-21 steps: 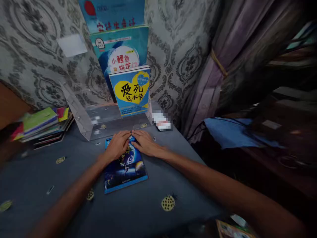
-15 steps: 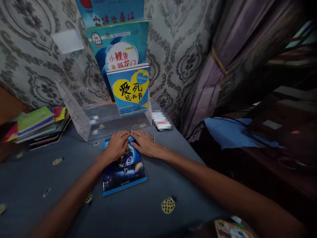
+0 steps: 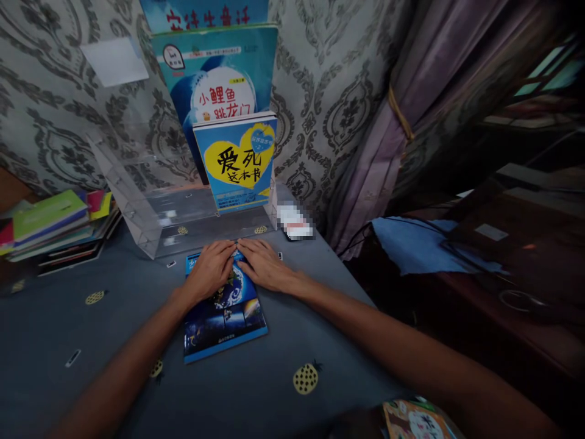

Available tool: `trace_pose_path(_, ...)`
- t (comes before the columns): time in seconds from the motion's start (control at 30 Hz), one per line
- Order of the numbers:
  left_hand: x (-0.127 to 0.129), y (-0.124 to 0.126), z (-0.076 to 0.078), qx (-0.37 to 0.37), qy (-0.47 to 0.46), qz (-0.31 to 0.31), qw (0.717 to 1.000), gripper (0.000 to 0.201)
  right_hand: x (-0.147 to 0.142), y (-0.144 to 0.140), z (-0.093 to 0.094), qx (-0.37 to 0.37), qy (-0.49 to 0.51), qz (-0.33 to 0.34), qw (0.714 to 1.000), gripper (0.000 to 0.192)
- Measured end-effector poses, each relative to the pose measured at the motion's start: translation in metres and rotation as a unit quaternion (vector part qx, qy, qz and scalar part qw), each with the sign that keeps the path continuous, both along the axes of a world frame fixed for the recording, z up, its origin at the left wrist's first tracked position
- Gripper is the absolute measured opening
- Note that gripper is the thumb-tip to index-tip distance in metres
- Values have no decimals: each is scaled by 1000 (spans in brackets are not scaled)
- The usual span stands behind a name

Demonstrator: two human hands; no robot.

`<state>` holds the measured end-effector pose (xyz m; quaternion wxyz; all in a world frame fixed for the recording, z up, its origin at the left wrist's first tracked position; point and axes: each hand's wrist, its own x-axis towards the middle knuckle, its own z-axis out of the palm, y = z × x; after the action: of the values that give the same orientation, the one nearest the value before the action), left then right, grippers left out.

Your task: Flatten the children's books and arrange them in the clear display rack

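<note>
The blue book (image 3: pixel 225 332) lies flat on the grey tabletop (image 3: pixel 247 399), in front of a clear stand (image 3: pixel 141 225); both hands rest on its upper part, thumbs toward each other and fingertips close together near its top edge. The left hand (image 3: pixel 211 267) is spread flat over the cover's upper left, unclenched and gripping nothing; the right hand (image 3: pixel 264 266) lies likewise over the upper right — fingers extended, palm down. In the stand a heart-covered book (image 3: pixel 242 167) leans upright, with a teal book (image 3: pixel 219 64) behind it and another blue cover (image 3: pixel 208 13) above, cut off by the view's edge; a pixelated item (image 3: pixel 295 222) sits just beside the stand's right end; a pile of books (image 3: pixel 50 219) lies to the left — its top one green.
</note>
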<state>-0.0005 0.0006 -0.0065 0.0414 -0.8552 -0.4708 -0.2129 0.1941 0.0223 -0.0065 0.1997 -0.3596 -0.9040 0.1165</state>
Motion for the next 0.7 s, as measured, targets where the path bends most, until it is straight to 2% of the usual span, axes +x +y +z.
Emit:
trace_pose_path(0.27,-1,-2,0,3,1,-5,1000,37,1,-3,1,-13,-14,0,1000,50)
trace_pose_path(0.5,-3,-2,-1,10,-6,-44,999,36,6,-6,0,-6,16,11,1000,44)
trace_pose_path(0.7,-2,-1,-1,8,1,-33,999,34,7,-4,-3,-8,27,20,999,43)
